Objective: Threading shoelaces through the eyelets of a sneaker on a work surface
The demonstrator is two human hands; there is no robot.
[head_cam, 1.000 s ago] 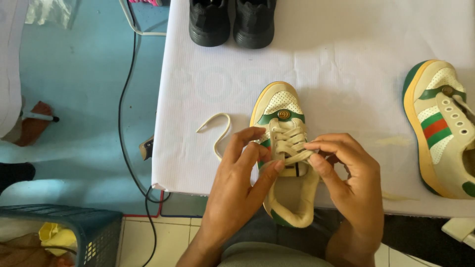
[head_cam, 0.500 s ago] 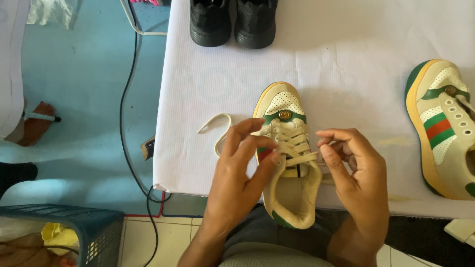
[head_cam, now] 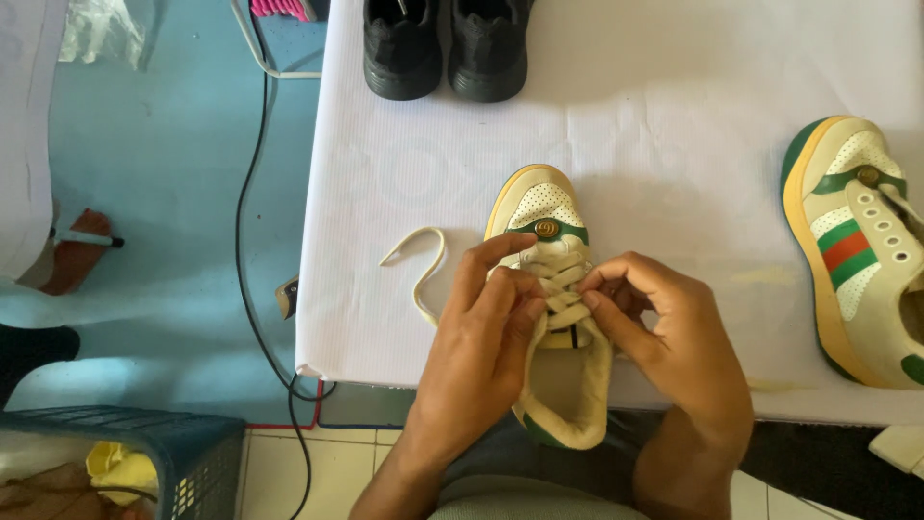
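1. Head view: the cream sneaker (head_cam: pixel 551 289) sits at the near edge of the white table (head_cam: pixel 674 116), heel hanging a bit over the edge toward the person, toe pointing straight away. So its long axis runs near-to-far.
2. Left hand (head_cam: pixel 486 332) is pressed against the sneaker's left side, fingers curled over the laces. Right hand (head_cam: pixel 664 332) is on the right side, fingertips pinched on the laces at mid-shoe. Both are clamped on the shoe, thumbs nearly meeting.
3. A loose lace end (head_cam: pixel 419 265) loops out left on the table, close to the left table edge.
4. Room-wise: lots of bare tabletop beyond the toe, up to the black shoes (head_cam: pixel 448 43) at the far edge. The matching sneaker (head_cam: pixel 857 250) lies well apart on the right.
5. Off the left edge: blue floor, a black cable (head_cam: pixel 245 231), a blue basket (head_cam: pixel 144 462).
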